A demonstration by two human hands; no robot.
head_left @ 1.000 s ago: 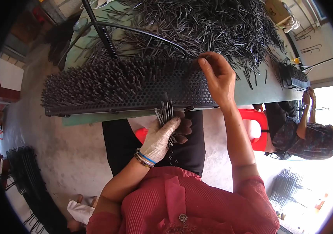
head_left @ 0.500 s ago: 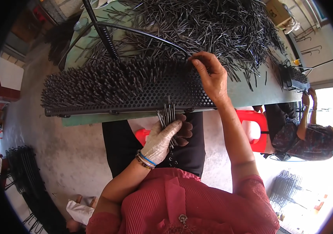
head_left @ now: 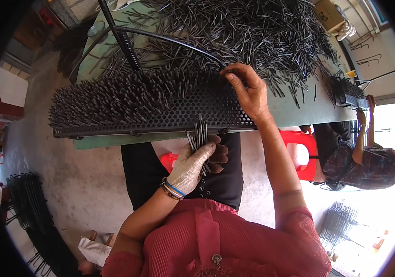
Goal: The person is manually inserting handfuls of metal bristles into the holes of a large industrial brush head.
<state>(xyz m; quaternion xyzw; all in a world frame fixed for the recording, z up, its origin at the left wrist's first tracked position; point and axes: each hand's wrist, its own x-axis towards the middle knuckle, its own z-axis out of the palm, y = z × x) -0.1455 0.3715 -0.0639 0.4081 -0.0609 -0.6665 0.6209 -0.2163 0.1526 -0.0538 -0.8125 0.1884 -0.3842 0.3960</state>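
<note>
A long black perforated panel [head_left: 186, 112] lies along the near edge of the table. Thin dark strips [head_left: 109, 99] stand densely in its holes over the left and middle, while rows of bare holes show toward the right. My left hand [head_left: 189, 168], in a pale glove with brown fingers, is closed around a bundle of such strips [head_left: 200, 134] just in front of the panel's near edge. My bare right hand [head_left: 250, 92] is at the panel's far right part, thumb and fingers bent together in a pinch. What lies between those fingertips is too dark to make out.
A big heap of loose dark strips [head_left: 234, 32] covers the green table [head_left: 273, 108]. Bent black metal bars [head_left: 170, 39] rise behind the panel. To the right, a co-worker [head_left: 364, 161] handles a similar panel [head_left: 351, 92] near a red stool [head_left: 306, 157]. A cardboard box [head_left: 329, 16] stands far right.
My right hand has shifted slightly left over the panel, its fingers still pinched. My left hand stays put with its bundle. The co-worker's hands have moved a little.
</note>
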